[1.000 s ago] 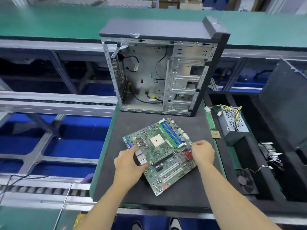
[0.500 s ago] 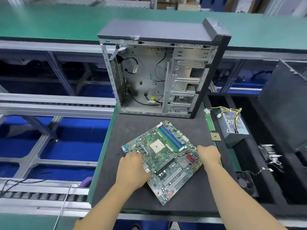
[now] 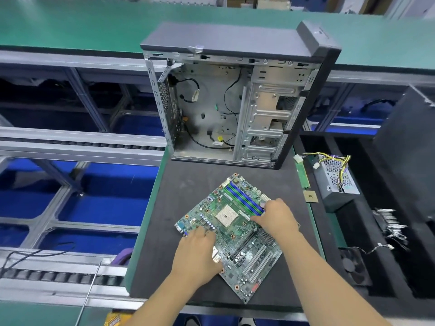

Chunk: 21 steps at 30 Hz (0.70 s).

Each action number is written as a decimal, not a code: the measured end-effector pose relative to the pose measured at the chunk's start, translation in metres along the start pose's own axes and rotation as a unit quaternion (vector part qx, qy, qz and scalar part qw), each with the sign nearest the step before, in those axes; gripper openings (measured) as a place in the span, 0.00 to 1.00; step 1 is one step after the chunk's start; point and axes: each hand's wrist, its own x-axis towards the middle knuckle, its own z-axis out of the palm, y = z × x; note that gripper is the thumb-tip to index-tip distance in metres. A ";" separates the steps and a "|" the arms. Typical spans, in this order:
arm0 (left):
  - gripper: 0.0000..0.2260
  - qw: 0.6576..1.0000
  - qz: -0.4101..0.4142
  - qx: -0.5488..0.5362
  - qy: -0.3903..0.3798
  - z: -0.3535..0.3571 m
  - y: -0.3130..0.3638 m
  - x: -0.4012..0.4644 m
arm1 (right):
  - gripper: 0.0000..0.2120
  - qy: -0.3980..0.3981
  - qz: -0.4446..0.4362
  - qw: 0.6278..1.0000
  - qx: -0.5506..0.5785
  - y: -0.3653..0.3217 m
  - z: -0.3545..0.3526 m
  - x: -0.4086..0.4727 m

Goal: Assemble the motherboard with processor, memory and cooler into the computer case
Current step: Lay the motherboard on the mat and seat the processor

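1. Dark-matted table (image 3: 188,184) stood between green conveyor lines; open computer case (image 3: 235,102) stood upright at its far edge.
2. Motherboard (image 3: 235,231) lay flat on the mat; left hand (image 3: 200,252) rested flat on its left edge, fingers relaxed; right hand (image 3: 275,217) touched the memory slots, fingers pointing down, grip unclear.

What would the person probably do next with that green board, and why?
Probably reach the right hand to the small square processor at the mat's right edge and bring it to the socket. The motherboard lies flat on the mat with both hands on it, the left hand by the rear ports; its socket and blue memory slots look empty.
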 end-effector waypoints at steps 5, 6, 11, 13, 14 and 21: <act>0.28 0.967 0.179 0.104 -0.147 -0.025 -0.010 0.016 | 0.15 0.003 0.004 1.000 -0.006 0.000 -0.001 0.003; 0.26 0.959 0.203 0.130 -0.152 -0.029 -0.011 0.019 | 0.16 0.007 0.009 1.000 -0.006 -0.001 -0.001 0.004; 0.14 0.939 0.276 0.176 -0.105 -0.036 -0.014 0.026 | 0.13 -0.013 0.015 1.000 -0.023 -0.004 -0.007 0.008; 0.14 0.934 0.291 0.174 -0.109 -0.037 -0.016 0.025 | 0.12 -0.024 0.010 0.999 -0.024 -0.005 -0.011 0.010; 0.14 0.934 0.296 0.169 -0.108 -0.038 -0.017 0.024 | 0.12 -0.026 0.005 0.999 -0.028 -0.006 -0.013 0.011; 0.10 0.941 0.306 0.133 -0.062 -0.041 0.005 0.009 | 0.06 -0.019 -0.076 0.994 -0.081 -0.043 -0.044 0.030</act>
